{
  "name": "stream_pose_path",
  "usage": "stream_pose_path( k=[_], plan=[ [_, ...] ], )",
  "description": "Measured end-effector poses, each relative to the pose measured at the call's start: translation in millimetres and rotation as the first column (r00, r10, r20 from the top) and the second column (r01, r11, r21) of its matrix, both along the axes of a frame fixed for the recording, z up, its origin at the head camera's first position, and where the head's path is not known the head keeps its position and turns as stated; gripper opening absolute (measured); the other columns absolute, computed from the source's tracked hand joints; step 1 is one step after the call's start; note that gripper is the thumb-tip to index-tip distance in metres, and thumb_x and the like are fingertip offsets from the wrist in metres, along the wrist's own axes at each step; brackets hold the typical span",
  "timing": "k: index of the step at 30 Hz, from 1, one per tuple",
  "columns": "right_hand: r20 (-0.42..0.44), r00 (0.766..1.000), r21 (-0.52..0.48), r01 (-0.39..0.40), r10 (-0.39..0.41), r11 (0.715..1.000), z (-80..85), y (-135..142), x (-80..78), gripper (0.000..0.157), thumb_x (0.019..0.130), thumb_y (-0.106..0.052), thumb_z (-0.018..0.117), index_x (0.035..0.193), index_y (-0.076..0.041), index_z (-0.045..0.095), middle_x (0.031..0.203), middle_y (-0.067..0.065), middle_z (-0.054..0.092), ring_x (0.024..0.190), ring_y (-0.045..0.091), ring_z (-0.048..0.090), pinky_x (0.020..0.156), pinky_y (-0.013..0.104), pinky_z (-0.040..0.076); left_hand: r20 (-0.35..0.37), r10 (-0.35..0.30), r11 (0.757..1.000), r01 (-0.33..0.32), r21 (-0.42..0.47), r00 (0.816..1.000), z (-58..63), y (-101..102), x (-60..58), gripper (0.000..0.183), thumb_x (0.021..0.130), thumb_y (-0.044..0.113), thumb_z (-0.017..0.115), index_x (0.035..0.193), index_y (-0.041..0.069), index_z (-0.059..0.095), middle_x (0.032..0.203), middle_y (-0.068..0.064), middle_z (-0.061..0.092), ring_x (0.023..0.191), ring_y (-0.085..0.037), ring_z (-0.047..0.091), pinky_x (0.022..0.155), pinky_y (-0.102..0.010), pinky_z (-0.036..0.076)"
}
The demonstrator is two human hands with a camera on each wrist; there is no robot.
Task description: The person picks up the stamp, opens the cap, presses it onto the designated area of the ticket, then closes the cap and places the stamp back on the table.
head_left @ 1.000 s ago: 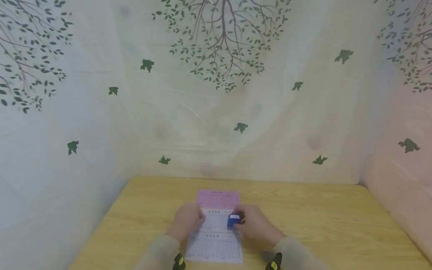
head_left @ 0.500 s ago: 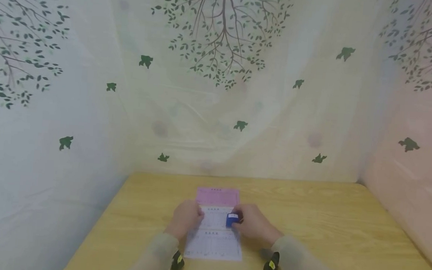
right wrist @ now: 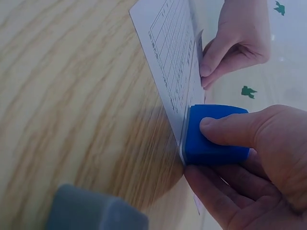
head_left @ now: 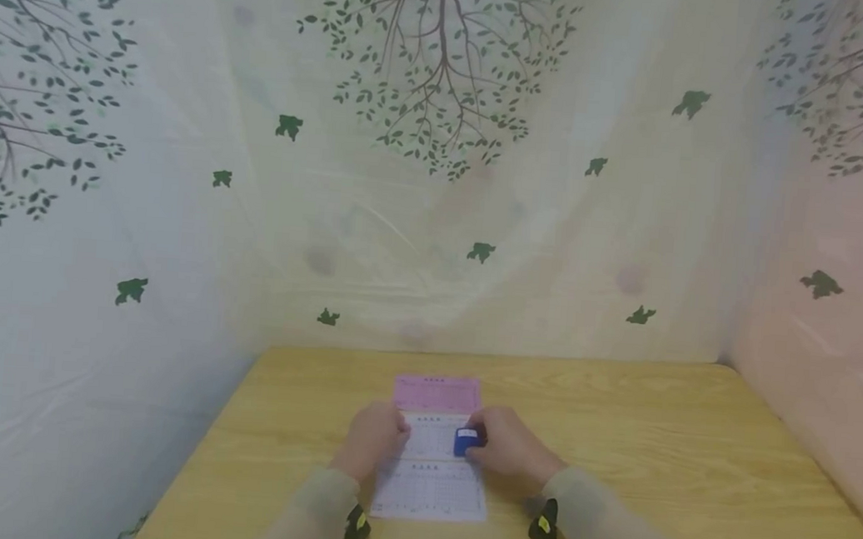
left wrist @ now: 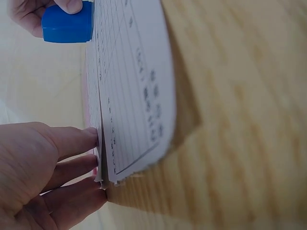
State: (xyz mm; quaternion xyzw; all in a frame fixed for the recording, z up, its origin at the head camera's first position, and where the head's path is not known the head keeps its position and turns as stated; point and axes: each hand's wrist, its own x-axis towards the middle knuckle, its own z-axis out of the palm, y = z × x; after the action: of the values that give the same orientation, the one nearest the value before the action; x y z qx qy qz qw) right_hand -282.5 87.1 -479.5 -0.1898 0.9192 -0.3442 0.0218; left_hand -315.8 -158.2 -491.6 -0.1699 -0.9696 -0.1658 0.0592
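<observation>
Before a pale wall covering (head_left: 550, 294) printed with leafy trees (head_left: 440, 70), a light wood-grain tabletop (head_left: 629, 450) carries a pink printed paper form (head_left: 438, 394) and two white printed paper forms (head_left: 428, 495) in a column. The left hand (head_left: 373, 438) pinches the middle form's (head_left: 430, 441) left edge; the right hand (head_left: 515, 449) grips a blue plastic block (head_left: 463, 447) against its right side.

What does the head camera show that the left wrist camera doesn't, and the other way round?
Only the head view: tree prints on the backdrop, both sleeves and black wrist devices.

Only the left wrist view: a dark shadow beside the printed paper.

Both: that paper, the left hand at its edge, the right hand holding a blue block, and the wooden table.
</observation>
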Motion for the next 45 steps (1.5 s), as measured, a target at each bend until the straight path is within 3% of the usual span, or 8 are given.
stream_pose_path(
  k=[6,17,21,27,31,34,41,45],
  plan=[
    [0.030,1.000,-0.007,0.003,-0.003,1.000,-3.1,0,1.7,0.016,0.087,-0.007,0.081,0.102,-0.010,0.075,0.091,-0.004,0.072,0.084,0.011,0.064,0.079,0.031,0.060,-0.002,0.001,1.000,-0.001,-0.019,1.000,-3.9,-1,2.7,0.010,0.091,0.013,0.080,0.081,0.010,0.080,0.077,-0.003,0.073,0.068,-0.010,0.057,0.069,-0.028,0.059],
    [0.048,0.999,-0.036,0.015,-0.014,0.999,-1.8,-1,7.4,0.017,0.087,-0.005,0.080,0.102,-0.011,0.075,0.093,-0.003,0.072,0.087,0.013,0.065,0.081,0.033,0.060,-0.031,-0.027,0.999,0.026,-0.035,0.999,-4.9,0,4.7,0.005,0.090,0.012,0.081,0.091,0.007,0.082,0.091,-0.011,0.080,0.085,-0.025,0.075,0.083,-0.041,0.066],
    [0.082,0.995,-0.092,0.058,-0.051,0.994,3.3,6,8.7,0.020,0.091,-0.012,0.078,0.110,-0.017,0.074,0.101,-0.005,0.073,0.096,0.013,0.067,0.094,0.043,0.061,-0.022,-0.029,0.999,0.029,-0.024,0.999,-2.3,0,6.9,0.006,0.089,0.012,0.081,0.090,0.006,0.082,0.089,-0.011,0.081,0.084,-0.025,0.076,0.083,-0.042,0.066],
    [-0.045,0.994,-0.124,0.096,-0.102,0.988,20.5,27,1.3,0.016,0.090,-0.012,0.082,0.104,-0.015,0.075,0.098,-0.001,0.077,0.091,0.012,0.071,0.081,0.032,0.063,-0.017,-0.029,0.999,0.028,-0.047,0.999,1.7,3,8.6,0.005,0.089,0.011,0.081,0.088,0.007,0.082,0.087,-0.011,0.081,0.083,-0.025,0.076,0.084,-0.043,0.066],
    [-0.076,0.990,-0.128,0.106,-0.116,0.986,30.6,43,3.6,0.018,0.090,-0.013,0.081,0.106,-0.009,0.074,0.101,0.006,0.079,0.094,0.019,0.075,0.079,0.033,0.066,0.005,-0.015,0.998,0.016,-0.053,1.000,4.3,2,11.4,0.004,0.090,0.011,0.081,0.087,0.008,0.082,0.084,-0.009,0.080,0.077,-0.021,0.074,0.080,-0.040,0.066],
    [-0.060,0.988,-0.138,0.135,-0.145,0.981,35.7,54,7.0,0.020,0.091,-0.015,0.081,0.109,-0.009,0.073,0.104,0.007,0.079,0.097,0.022,0.076,0.080,0.036,0.066,0.016,-0.012,0.999,0.013,-0.050,1.000,3.7,1,12.0,0.005,0.091,0.011,0.080,0.086,0.009,0.082,0.083,-0.008,0.080,0.076,-0.018,0.072,0.079,-0.038,0.066],
    [-0.009,0.987,-0.192,0.153,-0.157,0.969,44.5,77,15.2,0.021,0.093,-0.014,0.080,0.111,-0.008,0.072,0.110,0.009,0.079,0.107,0.029,0.076,0.088,0.044,0.065,-0.083,-0.033,0.999,0.032,-0.010,0.996,2.6,-1,13.0,0.005,0.090,0.010,0.077,0.088,0.006,0.081,0.084,-0.009,0.080,0.073,-0.019,0.072,0.072,-0.037,0.065],
    [0.013,0.983,-0.210,0.180,-0.181,0.961,52.0,89,23.6,0.024,0.093,-0.015,0.078,0.116,-0.007,0.071,0.116,0.013,0.078,0.113,0.033,0.074,0.093,0.049,0.064,-0.057,-0.028,0.999,0.030,0.021,0.998,6.0,1,15.2,0.010,0.091,0.016,0.079,0.097,0.008,0.082,0.094,-0.009,0.081,0.084,-0.025,0.076,0.080,-0.042,0.065]
  ],
)
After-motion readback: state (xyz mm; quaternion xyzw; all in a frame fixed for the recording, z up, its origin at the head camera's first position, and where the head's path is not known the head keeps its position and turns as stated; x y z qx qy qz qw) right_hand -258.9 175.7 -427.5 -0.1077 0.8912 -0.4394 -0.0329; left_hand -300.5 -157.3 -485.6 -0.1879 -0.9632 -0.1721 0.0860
